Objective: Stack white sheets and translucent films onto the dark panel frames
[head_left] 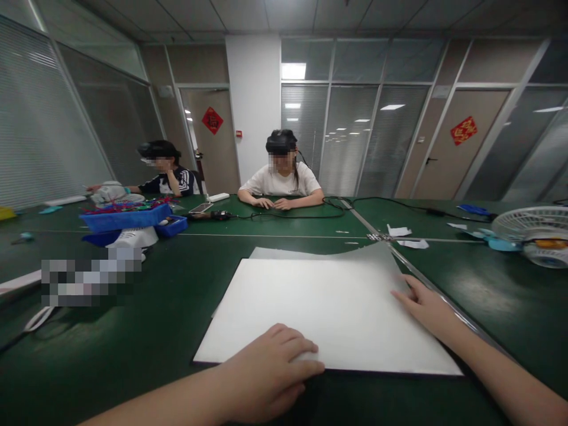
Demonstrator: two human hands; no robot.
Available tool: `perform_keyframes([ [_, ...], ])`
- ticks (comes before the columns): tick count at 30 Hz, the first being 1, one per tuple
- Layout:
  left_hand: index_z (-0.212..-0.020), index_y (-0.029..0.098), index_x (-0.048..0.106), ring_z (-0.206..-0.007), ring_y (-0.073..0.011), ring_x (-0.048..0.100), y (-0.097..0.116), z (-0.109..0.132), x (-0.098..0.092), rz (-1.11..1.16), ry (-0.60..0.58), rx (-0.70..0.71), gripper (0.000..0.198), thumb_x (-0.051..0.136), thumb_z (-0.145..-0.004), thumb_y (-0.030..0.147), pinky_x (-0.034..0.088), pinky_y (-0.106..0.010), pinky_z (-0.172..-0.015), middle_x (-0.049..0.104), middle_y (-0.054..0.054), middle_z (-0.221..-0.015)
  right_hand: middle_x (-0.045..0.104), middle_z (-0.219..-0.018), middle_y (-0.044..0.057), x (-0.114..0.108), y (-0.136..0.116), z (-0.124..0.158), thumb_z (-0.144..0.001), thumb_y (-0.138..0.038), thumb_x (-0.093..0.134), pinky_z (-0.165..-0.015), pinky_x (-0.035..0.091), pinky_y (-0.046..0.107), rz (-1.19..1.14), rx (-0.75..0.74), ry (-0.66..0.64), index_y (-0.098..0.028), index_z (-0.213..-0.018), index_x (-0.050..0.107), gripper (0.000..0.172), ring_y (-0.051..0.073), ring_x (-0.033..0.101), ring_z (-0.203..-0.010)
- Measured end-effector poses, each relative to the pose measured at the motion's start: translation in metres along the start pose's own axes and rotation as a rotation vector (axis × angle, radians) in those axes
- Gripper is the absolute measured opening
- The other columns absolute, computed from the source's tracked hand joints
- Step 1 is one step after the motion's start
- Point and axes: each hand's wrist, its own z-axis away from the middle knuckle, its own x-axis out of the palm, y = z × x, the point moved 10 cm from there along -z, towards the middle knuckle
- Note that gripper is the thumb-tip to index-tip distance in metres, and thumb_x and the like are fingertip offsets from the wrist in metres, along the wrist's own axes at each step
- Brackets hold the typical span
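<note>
Left hand (271, 374) — fingers loosely extended, palm down on flat white rectangular sheet (310, 307), near side. Right hand (421, 306) — at right edge, thumb parted from fingers, grip unclear, angled inward.

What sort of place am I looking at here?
Probably an office meeting room, or a similar workroom: a large green table, glass partitions with blinds behind them, and a plain door bearing a red decoration.

Smooth, matt, paper-like sheet (319, 299)
</note>
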Motion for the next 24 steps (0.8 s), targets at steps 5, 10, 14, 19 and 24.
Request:
perform_keyframes([
  [5,-0.132,0.028,0.043,-0.114,-0.0245,0.053,0.003,0.001,-0.003,-0.005,0.009,0.023,0.049,0.055,-0.085,0.024,0.04,-0.04,-0.096,0.055,-0.007,-0.133,0.043,-0.048,-0.006,-0.001,0.009,0.0,-0.079,-0.054,0.047,-0.045,0.031,0.026,-0.234,0.082,0.018,-0.018,-0.119,0.057,0.055,0.016,0.044,-0.046],
  [10,-0.127,0.028,0.046,-0.108,-0.0231,0.057,-0.007,0.0,0.015,-0.097,0.104,0.071,0.044,0.06,-0.086,0.03,0.043,-0.036,-0.089,0.061,-0.005,-0.127,0.042,-0.047,-0.007,0.004,0.012,-0.002,-0.073,-0.055,0.051,-0.042,0.028,0.025,-0.432,0.161,-0.014,-0.017,-0.114,0.059,0.056,0.013,0.038,-0.042],
  [14,-0.124,0.031,0.048,-0.102,-0.0198,0.061,-0.01,0.0,0.015,-0.157,0.197,0.089,0.032,0.054,-0.092,0.031,0.043,-0.033,-0.087,0.064,-0.004,-0.123,0.042,-0.046,-0.007,-0.001,0.016,-0.004,-0.069,-0.059,0.056,-0.04,0.026,0.024,-0.493,0.204,0.029,-0.016,-0.107,0.06,0.057,0.011,0.036,-0.04],
  [19,-0.129,0.025,0.044,-0.112,-0.0225,0.056,-0.002,0.002,-0.001,-0.047,0.046,0.037,0.045,0.058,-0.086,0.027,0.042,-0.035,-0.093,0.059,-0.005,-0.13,0.05,-0.048,-0.003,-0.01,0.03,-0.003,-0.063,-0.057,0.063,-0.037,0.031,0.024,-0.5,0.324,0.097,-0.018,-0.092,0.064,0.049,0.012,0.042,-0.04],
  [24,-0.13,0.025,0.044,-0.114,-0.0243,0.054,-0.001,0.002,0.0,-0.029,0.022,0.016,0.046,0.056,-0.085,0.027,0.042,-0.039,-0.094,0.057,-0.007,-0.132,0.063,-0.061,0.002,-0.008,0.042,-0.006,-0.06,-0.047,0.069,-0.041,0.039,0.025,-0.604,0.322,0.067,-0.019,-0.097,0.068,0.046,0.016,0.054,-0.049],
])
